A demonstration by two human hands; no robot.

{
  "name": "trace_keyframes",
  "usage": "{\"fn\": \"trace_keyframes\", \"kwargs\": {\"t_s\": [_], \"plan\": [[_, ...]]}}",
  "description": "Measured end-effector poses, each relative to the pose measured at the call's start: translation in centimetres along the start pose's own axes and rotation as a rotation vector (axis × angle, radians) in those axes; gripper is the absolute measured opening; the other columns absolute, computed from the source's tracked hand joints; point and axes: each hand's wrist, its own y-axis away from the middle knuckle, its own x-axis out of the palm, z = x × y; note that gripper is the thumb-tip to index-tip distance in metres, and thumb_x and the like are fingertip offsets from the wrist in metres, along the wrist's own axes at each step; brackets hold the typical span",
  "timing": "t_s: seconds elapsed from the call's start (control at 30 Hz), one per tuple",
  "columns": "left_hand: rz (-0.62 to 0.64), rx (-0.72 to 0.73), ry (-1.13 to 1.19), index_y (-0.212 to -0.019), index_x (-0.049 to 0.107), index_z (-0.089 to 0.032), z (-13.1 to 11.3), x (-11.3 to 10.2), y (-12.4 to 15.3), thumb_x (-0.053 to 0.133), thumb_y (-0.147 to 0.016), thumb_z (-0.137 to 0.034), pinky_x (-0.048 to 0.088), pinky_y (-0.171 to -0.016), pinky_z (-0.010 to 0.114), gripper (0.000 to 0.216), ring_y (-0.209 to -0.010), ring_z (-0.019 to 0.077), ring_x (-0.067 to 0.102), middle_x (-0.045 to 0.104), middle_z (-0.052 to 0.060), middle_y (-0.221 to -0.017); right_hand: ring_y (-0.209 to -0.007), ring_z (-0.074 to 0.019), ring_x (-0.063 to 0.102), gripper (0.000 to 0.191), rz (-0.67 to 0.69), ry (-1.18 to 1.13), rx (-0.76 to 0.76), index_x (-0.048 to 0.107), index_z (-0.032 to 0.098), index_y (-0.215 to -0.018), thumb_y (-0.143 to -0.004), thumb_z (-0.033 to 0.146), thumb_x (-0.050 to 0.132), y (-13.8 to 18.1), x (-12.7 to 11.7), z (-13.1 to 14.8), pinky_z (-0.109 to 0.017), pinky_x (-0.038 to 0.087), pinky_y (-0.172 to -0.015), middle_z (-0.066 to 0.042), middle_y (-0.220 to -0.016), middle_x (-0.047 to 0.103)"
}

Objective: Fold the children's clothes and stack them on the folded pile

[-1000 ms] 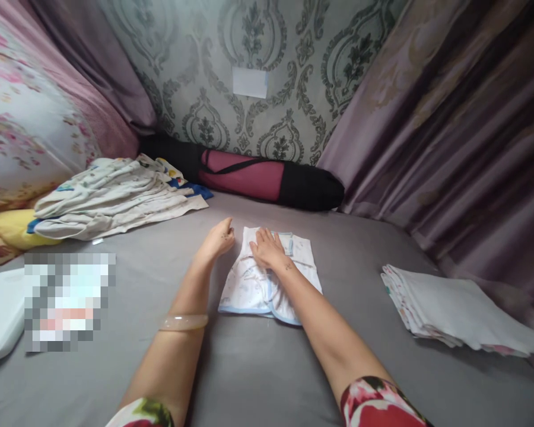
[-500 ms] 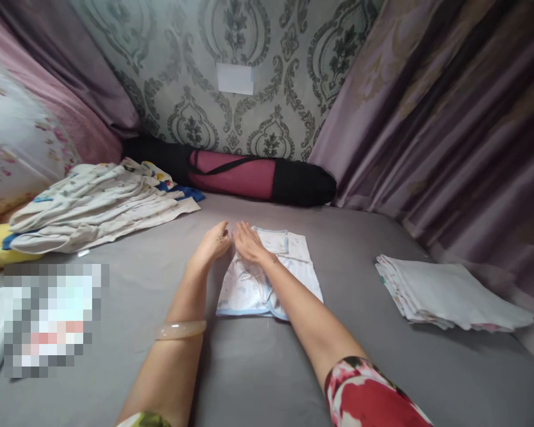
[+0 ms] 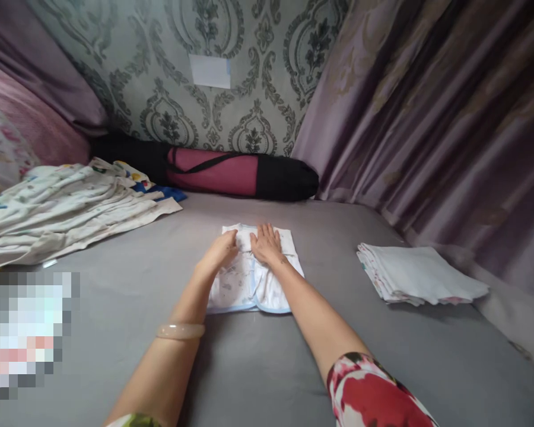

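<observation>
Grey bedsheet (image 3: 293, 367) as work surface, in a corner closed by damask wallpaper (image 3: 258, 53) behind and mauve curtain (image 3: 427, 118) to the right.

Centre: right hand (image 3: 267, 244) laid palm down on the far half of a folded white garment (image 3: 249, 287) with pale-blue trim, fingers straight and slightly fanned, pinching nothing. Left hand (image 3: 222, 252) just beside it, resting on the garment's far left part with fingers loosely curled. Cloth nipped between thumb and fingers or not: cannot tell.

Garment: lies flat on the sheet near mid-bed, with the curved blue-edged hem toward the camera. Left forearm alongside its left edge, right forearm along its right edge.

Wrists and arms: pale translucent bangle (image 3: 180, 331) on the left wrist; red floral sleeve (image 3: 374, 397) on the right upper arm.

Right of the garment and well apart from it: stack of folded white cloths (image 3: 418, 273), squared up on the sheet near the curtain.

Left of the garment and well apart: loose heap of printed clothes (image 3: 71, 207), unfolded and overlapping.

Far edge: rolled mat in a maroon and black bag (image 3: 231, 172), lying lengthwise against the foot of the wall.

Above: white rectangular plate (image 3: 210, 71) on the wallpaper.
</observation>
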Motion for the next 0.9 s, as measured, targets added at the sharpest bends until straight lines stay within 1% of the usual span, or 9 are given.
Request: {"fn": "trace_keyframes", "kwargs": {"t_s": [0.1, 0.2, 0.3, 0.4, 0.5, 0.63, 0.73, 0.8, 0.9], "plan": [[-0.012, 0.064, -0.012, -0.125, 0.051, -0.01, 0.1, 0.9, -0.2, 0.038, -0.083, -0.007, 0.042, -0.097, 0.034, 0.044, -0.117, 0.0242, 0.055, 0.059, 0.017, -0.126, -0.146, -0.0239, 0.01, 0.065, 0.093, -0.076, -0.022, 0.023, 0.01, -0.151, -0.098, 0.047, 0.012, -0.4, -1.8, -1.7, -0.043, 0.008, -0.116, -0.012, -0.158, 0.016], [-0.023, 0.104, -0.059, -0.124, 0.05, -0.011, 0.2, 1.6, -0.4, 0.038, -0.09, -0.02, 0.04, -0.1, 0.038, 0.037, -0.12, 0.026, 0.052, 0.056, 0.018, -0.129, -0.146, -0.0243, 0.005, 0.065, 0.003, -0.015, -0.02, 0.02, 0.006, -0.151, -0.099, 0.045, 0.014, -0.1, -2.8, -3.9, -0.042, 0.005, -0.116, -0.015, -0.159, 0.011], [-0.015, 0.087, -0.112, -0.127, 0.048, -0.011, 0.2, 2.2, -0.4, 0.039, -0.093, -0.03, 0.031, -0.108, 0.046, 0.04, -0.13, 0.0291, 0.042, 0.049, 0.02, -0.136, -0.146, -0.0251, 0.008, 0.064, -0.024, 0.081, -0.007, 0.026, 0.003, -0.148, -0.099, 0.043, 0.019, 0.6, -2.1, -5.3, -0.04, 0.006, -0.116, -0.017, -0.157, 0.017], [0.041, 0.046, -0.162, -0.133, 0.042, -0.012, 0.2, 2.6, -0.4, 0.037, -0.095, -0.037, 0.021, -0.112, 0.05, 0.046, -0.141, 0.0308, 0.024, 0.032, 0.02, -0.15, -0.145, -0.0249, 0.013, 0.062, -0.038, 0.102, -0.005, 0.029, 0.004, -0.147, -0.099, 0.042, 0.02, 1.0, -1.2, -5.5, -0.039, 0.008, -0.116, -0.015, -0.155, 0.025], [0.083, 0.034, -0.188, -0.138, 0.036, -0.013, 0.5, 2.7, -0.3, 0.033, -0.095, -0.04, 0.018, -0.113, 0.051, 0.051, -0.145, 0.0311, 0.016, 0.022, 0.019, -0.155, -0.145, -0.0254, 0.012, 0.062, -0.024, 0.029, -0.017, 0.03, 0.006, -0.147, -0.098, 0.043, 0.022, 0.7, -1.3, -5.5, -0.041, 0.008, -0.117, -0.014, -0.155, 0.025], [0.086, 0.046, -0.206, -0.142, 0.033, -0.013, 0.8, 2.7, -0.1, 0.028, -0.096, -0.043, 0.014, -0.114, 0.05, 0.055, -0.145, 0.0296, 0.014, 0.021, 0.018, -0.156, -0.144, -0.0227, 0.019, 0.057, 0.002, -0.186, -0.026, 0.033, 0.008, -0.146, -0.098, 0.038, 0.026, 1.4, -2.7, -6.7, -0.036, 0.017, -0.115, -0.015, -0.155, 0.026], [0.049, 0.071, -0.212, -0.143, 0.033, -0.013, 1.1, 2.9, 0.0, 0.027, -0.096, -0.045, 0.014, -0.115, 0.049, 0.057, -0.145, 0.0295, 0.015, 0.022, 0.017, -0.156, -0.132, -0.0208, 0.04, 0.049, -0.146, -0.289, -0.137, 0.045, 0.008, -0.137, -0.092, 0.029, 0.04, 4.9, -3.7, -8.2, -0.032, 0.03, -0.108, -0.017, -0.143, 0.043], [0.026, 0.091, -0.219, -0.143, 0.034, -0.013, 1.3, 3.0, 0.2, 0.027, -0.096, -0.045, 0.015, -0.114, 0.049, 0.057, -0.145, 0.03, 0.016, 0.023, 0.017, -0.156, -0.11, -0.0193, 0.055, 0.039, -0.213, -0.316, -0.224, 0.055, 0.012, -0.124, -0.089, 0.026, 0.046, 8.6, -4.4, -9.1, -0.031, 0.04, -0.097, -0.013, -0.121, 0.059], [0.0, 0.117, -0.24, -0.142, 0.036, -0.013, 1.5, 3.2, 0.3, 0.026, -0.096, -0.045, 0.016, -0.114, 0.049, 0.057, -0.144, 0.0306, 0.018, 0.026, 0.017, -0.155, -0.081, -0.0156, 0.059, 0.022, -0.169, -0.315, -0.261, 0.063, 0.017, -0.105, -0.089, 0.026, 0.05, 14.6, -5.8, -9.8, -0.028, 0.045, -0.078, -0.005, -0.091, 0.065]]}}
